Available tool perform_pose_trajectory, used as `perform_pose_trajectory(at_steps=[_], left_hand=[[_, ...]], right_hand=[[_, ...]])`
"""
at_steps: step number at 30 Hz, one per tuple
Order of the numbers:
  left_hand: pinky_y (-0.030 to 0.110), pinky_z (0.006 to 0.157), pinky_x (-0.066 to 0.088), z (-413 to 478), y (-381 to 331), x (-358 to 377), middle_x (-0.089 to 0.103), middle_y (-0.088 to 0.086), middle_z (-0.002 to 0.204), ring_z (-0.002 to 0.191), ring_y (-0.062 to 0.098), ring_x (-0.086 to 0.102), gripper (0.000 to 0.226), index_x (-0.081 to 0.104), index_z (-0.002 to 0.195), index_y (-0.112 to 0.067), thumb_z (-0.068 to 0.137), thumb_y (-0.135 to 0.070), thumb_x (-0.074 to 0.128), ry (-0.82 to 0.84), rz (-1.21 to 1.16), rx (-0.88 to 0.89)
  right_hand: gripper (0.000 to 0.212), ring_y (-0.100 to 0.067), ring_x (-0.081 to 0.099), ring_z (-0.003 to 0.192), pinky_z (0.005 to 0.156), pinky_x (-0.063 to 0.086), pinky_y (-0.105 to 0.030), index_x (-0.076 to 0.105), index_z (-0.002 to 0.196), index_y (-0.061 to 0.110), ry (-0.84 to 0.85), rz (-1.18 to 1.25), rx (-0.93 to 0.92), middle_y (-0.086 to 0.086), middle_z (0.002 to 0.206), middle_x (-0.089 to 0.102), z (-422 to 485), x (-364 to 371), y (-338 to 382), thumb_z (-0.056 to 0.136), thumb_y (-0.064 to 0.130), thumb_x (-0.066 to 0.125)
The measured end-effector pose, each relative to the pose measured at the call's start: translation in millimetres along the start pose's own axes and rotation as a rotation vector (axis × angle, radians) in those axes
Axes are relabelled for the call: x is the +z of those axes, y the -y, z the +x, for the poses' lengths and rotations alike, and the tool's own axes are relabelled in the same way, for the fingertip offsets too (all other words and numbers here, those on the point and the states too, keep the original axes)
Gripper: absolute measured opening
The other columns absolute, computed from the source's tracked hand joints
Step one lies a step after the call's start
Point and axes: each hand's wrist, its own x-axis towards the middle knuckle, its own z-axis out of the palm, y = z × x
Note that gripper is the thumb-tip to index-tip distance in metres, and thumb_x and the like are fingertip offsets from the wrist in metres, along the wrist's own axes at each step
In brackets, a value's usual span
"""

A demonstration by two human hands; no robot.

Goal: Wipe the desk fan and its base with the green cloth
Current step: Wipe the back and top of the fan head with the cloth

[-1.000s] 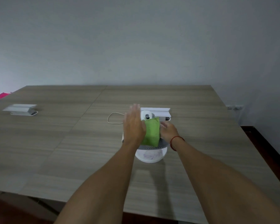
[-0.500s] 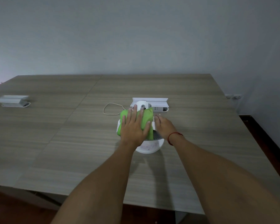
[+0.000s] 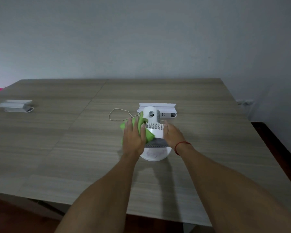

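A small white desk fan [image 3: 154, 130] stands mid-table on a round white base [image 3: 155, 154], its motor housing facing away from me. My left hand [image 3: 133, 138] lies flat on the green cloth [image 3: 138, 123], pressing it against the fan's left side. The cloth wraps over the left rim and reaches up to the motor housing. My right hand [image 3: 172, 134], with a red string on its wrist, rests against the fan's right side and steadies it. Both hands hide much of the grille.
A white power strip under a white cover [image 3: 158, 107] lies just behind the fan, with a thin cord [image 3: 118, 114] looping to its left. Another white cover [image 3: 14, 105] sits at the table's far left. The table's [image 3: 57, 148] near edge is below my forearms.
My left hand has slid the green cloth from the top of the fan to its left side, uncovering the motor housing. My right hand stays on the right side.
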Motion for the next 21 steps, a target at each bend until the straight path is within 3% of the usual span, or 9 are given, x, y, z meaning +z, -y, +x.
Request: perform_pose_trajectory(at_steps=[4, 7, 9, 13, 17, 19, 21], left_hand=[[0.047, 0.120, 0.015, -1, -15, 4, 0.031, 0.007, 0.158, 0.149, 0.027, 0.023, 0.068, 0.041, 0.145, -0.020, 0.095, -0.053, 0.008, 0.040, 0.209, 0.258], [0.044, 0.122, 0.011, 5, -18, 5, 0.026, 0.004, 0.160, 0.151, 0.024, 0.016, 0.061, 0.038, 0.147, -0.021, 0.096, -0.047, 0.016, 0.078, 0.207, 0.216], [0.045, 0.122, 0.016, 11, -14, 3, 0.030, 0.008, 0.158, 0.149, 0.026, 0.022, 0.056, 0.042, 0.145, -0.020, 0.098, -0.041, 0.020, 0.046, 0.165, 0.176], [0.046, 0.100, 0.042, 25, 7, -3, 0.058, 0.017, 0.119, 0.115, 0.035, 0.054, 0.046, 0.053, 0.121, -0.012, 0.096, -0.038, 0.025, -0.003, -0.235, -0.125], [0.046, 0.103, 0.043, 32, 21, -6, 0.059, 0.019, 0.124, 0.117, 0.036, 0.055, 0.053, 0.053, 0.127, -0.010, 0.098, -0.043, 0.022, 0.087, -0.408, -0.411], [0.044, 0.100, 0.044, 32, 19, -7, 0.061, 0.019, 0.121, 0.114, 0.034, 0.056, 0.049, 0.055, 0.125, -0.010, 0.101, -0.038, 0.023, 0.084, -0.375, -0.374], [0.039, 0.093, 0.045, 31, 17, -8, 0.065, 0.016, 0.114, 0.107, 0.032, 0.058, 0.046, 0.059, 0.118, -0.009, 0.102, -0.036, 0.025, 0.049, -0.321, -0.293]], right_hand=[[0.039, -0.034, 0.055, 0.116, 0.092, 0.043, -0.033, 0.058, 0.117, 0.004, -0.040, 0.028, -0.017, -0.020, 0.127, 0.060, 1, 5, 3, 0.101, 0.021, 0.027], [0.038, -0.037, 0.057, 0.110, 0.085, 0.043, -0.035, 0.060, 0.108, 0.001, -0.031, 0.046, -0.022, -0.021, 0.115, 0.063, 6, 5, 2, 0.100, 0.020, 0.028], [0.035, -0.037, 0.057, 0.109, 0.078, 0.040, -0.034, 0.056, 0.107, 0.002, -0.030, 0.020, 0.014, -0.021, 0.115, 0.061, 9, 4, 0, 0.100, 0.022, 0.028], [0.033, -0.035, 0.055, 0.107, 0.076, 0.033, -0.032, 0.050, 0.109, 0.003, -0.053, 0.019, 0.084, -0.020, 0.118, 0.057, 18, 9, -5, 0.100, 0.025, 0.026], [0.026, -0.031, 0.053, 0.101, 0.081, 0.036, -0.031, 0.047, 0.091, 0.008, -0.034, 0.084, 0.092, -0.019, 0.104, 0.054, 22, 12, -2, 0.099, 0.021, 0.025], [0.035, -0.033, 0.046, 0.124, 0.099, 0.039, -0.039, 0.051, 0.106, 0.004, -0.048, 0.079, 0.048, -0.021, 0.127, 0.049, 25, 13, 6, 0.099, 0.026, 0.024], [0.053, -0.031, 0.026, 0.143, 0.114, 0.028, -0.047, 0.040, 0.137, 0.011, -0.036, 0.027, 0.012, -0.015, 0.155, 0.026, 25, 11, 19, 0.097, 0.039, 0.021]])
